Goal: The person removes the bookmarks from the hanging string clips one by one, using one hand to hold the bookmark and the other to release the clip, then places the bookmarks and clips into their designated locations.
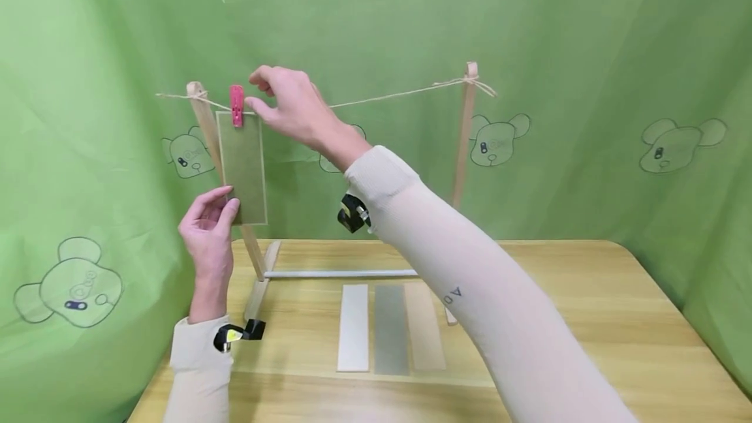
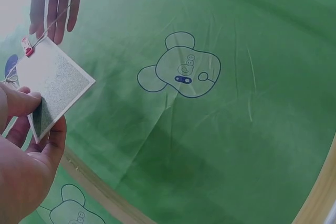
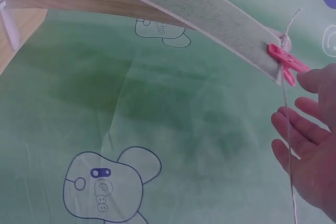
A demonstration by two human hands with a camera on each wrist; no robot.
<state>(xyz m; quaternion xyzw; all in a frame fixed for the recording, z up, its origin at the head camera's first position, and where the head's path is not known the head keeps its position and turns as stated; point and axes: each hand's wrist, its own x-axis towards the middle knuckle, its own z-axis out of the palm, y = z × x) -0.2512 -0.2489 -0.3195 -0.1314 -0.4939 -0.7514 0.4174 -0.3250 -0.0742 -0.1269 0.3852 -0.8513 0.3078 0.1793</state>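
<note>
A grey-green rectangular card with a pale border [image 1: 243,155] hangs upright from a string [image 1: 388,95], clipped at its top edge by a pink clothespin [image 1: 237,106]. My left hand [image 1: 208,227] pinches the card's lower left corner between thumb and fingers. In the left wrist view the thumb [image 2: 23,102] lies on the card's face, with fingers behind it. Just right of the clothespin is my right hand [image 1: 296,106], its fingers loosely bent and nothing in them. The right wrist view shows the clothespin [image 3: 286,61] beside the thumb, with the string passing in front of the fingers.
Two wooden posts, left [image 1: 205,126] and right [image 1: 464,136], carry the string; a white rod [image 1: 341,273] runs low between them. White [image 1: 353,328], grey [image 1: 390,328] and tan [image 1: 424,328] strips lie side by side on the wooden table [image 1: 587,318]. Green cloth [image 1: 376,18] surrounds it.
</note>
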